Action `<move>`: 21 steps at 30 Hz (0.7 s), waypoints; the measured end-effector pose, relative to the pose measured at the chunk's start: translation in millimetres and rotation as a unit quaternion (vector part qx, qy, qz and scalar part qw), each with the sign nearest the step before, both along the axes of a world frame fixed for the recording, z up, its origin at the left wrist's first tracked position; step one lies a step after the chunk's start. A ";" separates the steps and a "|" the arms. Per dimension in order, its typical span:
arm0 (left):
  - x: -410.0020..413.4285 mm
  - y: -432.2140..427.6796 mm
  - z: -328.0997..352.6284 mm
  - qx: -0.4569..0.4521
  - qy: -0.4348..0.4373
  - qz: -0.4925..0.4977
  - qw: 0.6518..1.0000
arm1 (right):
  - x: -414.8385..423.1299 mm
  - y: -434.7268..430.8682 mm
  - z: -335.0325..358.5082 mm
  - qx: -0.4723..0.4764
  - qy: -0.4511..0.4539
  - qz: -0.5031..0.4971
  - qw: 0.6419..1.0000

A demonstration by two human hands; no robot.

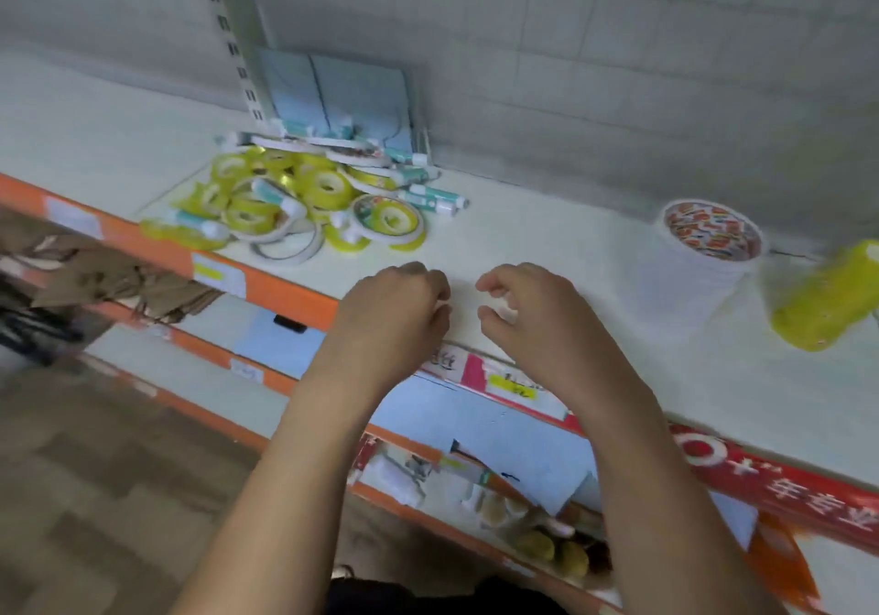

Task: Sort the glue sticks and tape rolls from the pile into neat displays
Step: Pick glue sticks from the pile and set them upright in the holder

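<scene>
Ten o'clock on shelf: pile, tape rolls and glue sticks mixed, unsorted. Two o'clock: white tape stack, yellow stack, likely displays begun. Centre: left hand curled, contents hidden; right hand slack, apparently empty.

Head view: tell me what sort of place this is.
Probably a shop aisle, likely stationery: tiered shelves with orange edge strips bearing price labels, a slotted shelving upright, and a pile of tape rolls and glue sticks as stock.
</scene>
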State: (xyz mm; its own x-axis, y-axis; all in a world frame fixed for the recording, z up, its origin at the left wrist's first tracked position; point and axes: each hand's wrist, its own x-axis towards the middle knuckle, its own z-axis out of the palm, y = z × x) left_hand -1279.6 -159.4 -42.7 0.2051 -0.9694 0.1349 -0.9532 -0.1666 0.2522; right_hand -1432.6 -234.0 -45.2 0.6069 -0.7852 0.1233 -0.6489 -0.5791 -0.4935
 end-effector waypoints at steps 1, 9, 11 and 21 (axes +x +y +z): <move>18.0 8.7 -0.2 -0.001 -0.013 0.007 1.000 | 21.2 5.4 -1.1 0.002 0.002 0.019 1.000; 133.5 44.1 -6.9 -0.022 -0.041 0.025 0.999 | 144.6 35.1 -9.4 -0.012 -0.013 0.038 0.999; 149.2 41.4 -8.5 -0.027 -0.038 0.013 0.999 | 158.9 37.5 -12.5 -0.009 -0.016 0.021 1.000; 187.7 21.6 -2.4 -0.067 -0.008 -0.001 0.998 | 198.6 23.4 -6.2 -0.018 -0.073 0.010 0.997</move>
State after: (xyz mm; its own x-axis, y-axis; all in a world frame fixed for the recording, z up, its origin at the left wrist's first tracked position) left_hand -1092.0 -137.8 -45.1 0.2002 -0.9428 0.2666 -0.9576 -0.1307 0.2569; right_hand -1234.0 -210.6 -51.4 0.5962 -0.7660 0.2404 -0.5590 -0.6111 -0.5604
